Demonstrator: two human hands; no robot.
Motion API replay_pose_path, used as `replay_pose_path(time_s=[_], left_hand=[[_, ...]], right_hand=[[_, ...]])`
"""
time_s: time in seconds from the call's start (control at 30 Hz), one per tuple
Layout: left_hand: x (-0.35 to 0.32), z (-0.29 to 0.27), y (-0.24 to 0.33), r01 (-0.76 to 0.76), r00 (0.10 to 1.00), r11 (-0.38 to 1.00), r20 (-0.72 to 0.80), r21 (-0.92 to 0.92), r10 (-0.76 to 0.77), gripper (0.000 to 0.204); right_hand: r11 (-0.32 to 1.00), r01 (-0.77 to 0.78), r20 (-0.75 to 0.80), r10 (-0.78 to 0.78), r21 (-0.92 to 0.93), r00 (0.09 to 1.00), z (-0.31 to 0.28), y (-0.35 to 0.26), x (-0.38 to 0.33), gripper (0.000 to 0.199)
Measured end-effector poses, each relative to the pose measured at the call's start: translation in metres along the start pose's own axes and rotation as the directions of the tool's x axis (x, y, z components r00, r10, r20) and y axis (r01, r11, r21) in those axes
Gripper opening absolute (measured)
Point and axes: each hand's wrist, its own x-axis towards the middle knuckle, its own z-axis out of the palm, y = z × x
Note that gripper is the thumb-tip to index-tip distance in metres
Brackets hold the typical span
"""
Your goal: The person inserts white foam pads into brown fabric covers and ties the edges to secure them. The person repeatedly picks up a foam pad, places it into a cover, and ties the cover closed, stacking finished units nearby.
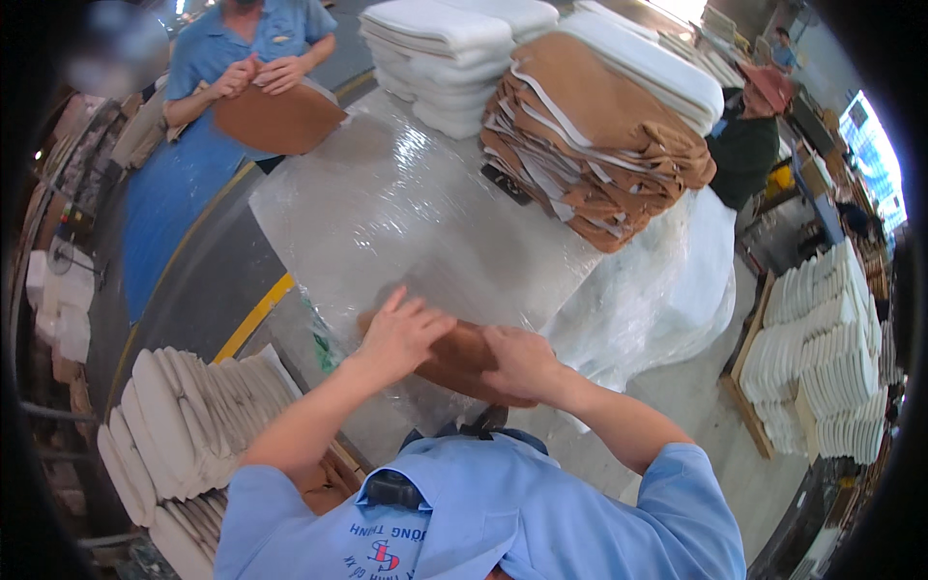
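Several fingers of the left hand [408, 333] were spread over the left part of a brown panel [456, 360]; the right hand [527, 363] curled over its right, any pinch unclear. Beyond the panel, a plastic-covered work surface [396, 213] bore stacked brown covers [609, 116].

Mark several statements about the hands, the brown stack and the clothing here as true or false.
1. The left hand and right hand both touch a brown piece. True.
2. The co-worker's hands are empty. False: they hold another brown piece.
3. The brown stack sits on the plastic-covered surface. True.
4. The wearer's shirt is red. False: it is light blue.
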Motion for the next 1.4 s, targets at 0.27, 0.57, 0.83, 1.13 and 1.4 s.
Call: replay_pose_path(time_s=[0.27, 0.57, 0.83, 1.13, 1.4], left_hand=[[-0.015, 0.065, 0.01, 0.531, 0.499, -0.053, 0.362, -0.846, -0.787, 0.061], [0.03, 0.06, -0.048, 0.576, 0.726, -0.03, 0.528, -0.817, -0.44, 0.046], [-0.024, 0.1, -0.074, 0.536, 0.844, 0.671, 0.327, -0.512, -0.425, 0.039], [-0.025, 0.116, -0.063, 0.559, 0.827, 0.712, 0.346, -0.426, -0.442, 0.041], [0.014, 0.113, -0.055, 0.642, 0.767, 0.623, 0.37, -0.447, -0.524, 0.033]], right_hand=[[0.344, -0.024, -0.176, 0.536, 0.939, 0.826, -0.03, 0.038, -0.018, 0.054], [0.022, 0.155, -0.134, 0.626, 0.988, 0.768, 0.036, -0.046, -0.043, 0.063], [-0.258, -0.138, 0.259, 0.527, 0.956, 0.81, 0.085, -0.09, -0.054, 0.06], [0.817, -0.231, 0.508, -0.086, 0.528, 0.857, 0.043, -0.02, -0.043, 0.042], [0.94, -0.243, 0.376, 0.141, 0.238, 0.916, -0.005, 0.017, 0.13, 0.043]])
